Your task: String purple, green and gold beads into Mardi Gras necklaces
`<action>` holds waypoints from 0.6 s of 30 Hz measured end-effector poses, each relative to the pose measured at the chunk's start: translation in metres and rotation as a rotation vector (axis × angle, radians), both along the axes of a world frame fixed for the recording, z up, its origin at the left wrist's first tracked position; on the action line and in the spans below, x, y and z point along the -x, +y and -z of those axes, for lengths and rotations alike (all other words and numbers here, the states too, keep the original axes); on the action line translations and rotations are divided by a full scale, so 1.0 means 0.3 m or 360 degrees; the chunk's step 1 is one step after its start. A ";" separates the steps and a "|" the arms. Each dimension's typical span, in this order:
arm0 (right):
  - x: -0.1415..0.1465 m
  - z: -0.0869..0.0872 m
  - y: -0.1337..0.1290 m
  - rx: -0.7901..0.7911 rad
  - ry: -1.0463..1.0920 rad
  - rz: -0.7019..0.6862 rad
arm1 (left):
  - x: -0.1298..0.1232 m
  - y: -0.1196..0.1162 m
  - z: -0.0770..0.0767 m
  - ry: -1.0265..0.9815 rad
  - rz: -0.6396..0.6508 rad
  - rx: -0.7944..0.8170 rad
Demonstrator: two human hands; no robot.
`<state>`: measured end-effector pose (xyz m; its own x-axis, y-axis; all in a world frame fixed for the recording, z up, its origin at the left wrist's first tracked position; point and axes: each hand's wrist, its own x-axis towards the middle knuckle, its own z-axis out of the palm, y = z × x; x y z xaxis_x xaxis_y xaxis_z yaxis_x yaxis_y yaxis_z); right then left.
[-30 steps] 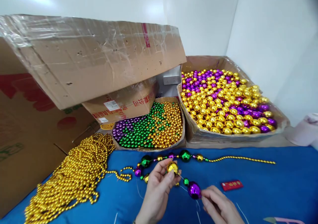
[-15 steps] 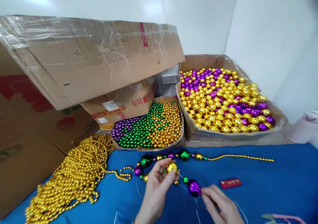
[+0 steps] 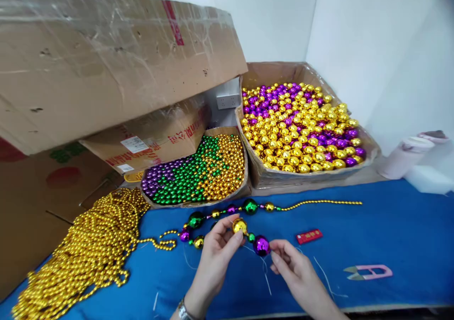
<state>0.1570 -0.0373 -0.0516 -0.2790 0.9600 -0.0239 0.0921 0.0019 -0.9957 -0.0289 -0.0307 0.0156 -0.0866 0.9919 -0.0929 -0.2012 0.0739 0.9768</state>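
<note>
My left hand (image 3: 222, 244) pinches a large gold bead (image 3: 240, 226) between thumb and fingers. A small green bead (image 3: 251, 237) and a large purple bead (image 3: 261, 245) follow it closely on the same string. Thumb and forefinger of my right hand (image 3: 289, 258) are closed at the right side of the purple bead; what they grip there is too small to make out. Behind my hands, a strand with a large green bead (image 3: 250, 207) curves over the blue cloth (image 3: 283, 291) and ends in a thin gold bead chain (image 3: 322, 202).
A heap of gold bead chains (image 3: 85, 249) lies at the left. Behind stand a box of small beads (image 3: 247, 187) and a box of larger ones (image 3: 262, 180). A red packet (image 3: 309, 236), pink snips (image 3: 372, 271) and a pale cup (image 3: 406, 156) are at the right.
The camera view has shifted, showing more of the right side. The gold, green and purple beads now sit closer together on the string, and my right hand is nearer to my left.
</note>
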 end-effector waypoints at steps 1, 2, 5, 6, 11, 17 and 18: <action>0.000 0.011 0.004 0.0080 0.0086 0.0007 | -0.003 0.004 0.003 0.0006 0.0014 0.0015; -0.001 0.022 0.008 0.0122 0.0139 0.0018 | -0.005 0.008 0.007 0.0002 0.0018 0.0032; -0.007 0.038 0.016 0.0133 0.0158 0.0049 | -0.011 0.022 0.025 -0.0089 0.0000 0.0103; -0.010 0.037 0.017 0.0132 0.0156 0.0056 | -0.013 0.027 0.031 -0.0136 -0.0003 0.0125; -0.021 0.019 0.015 0.0124 0.0136 0.0066 | -0.022 0.044 0.049 -0.0272 0.0026 0.0173; -0.019 0.029 0.013 0.0113 0.0094 -0.0007 | -0.035 0.050 0.035 -0.0219 -0.0024 0.0109; -0.019 0.029 0.014 0.0109 0.0081 -0.0029 | -0.037 0.051 0.027 -0.0175 -0.0025 0.0090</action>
<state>0.1628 -0.0332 -0.0603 -0.2993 0.9512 -0.0747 0.0416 -0.0652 -0.9970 -0.0178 -0.0154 0.0073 -0.0880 0.9834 -0.1587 -0.3086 0.1246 0.9430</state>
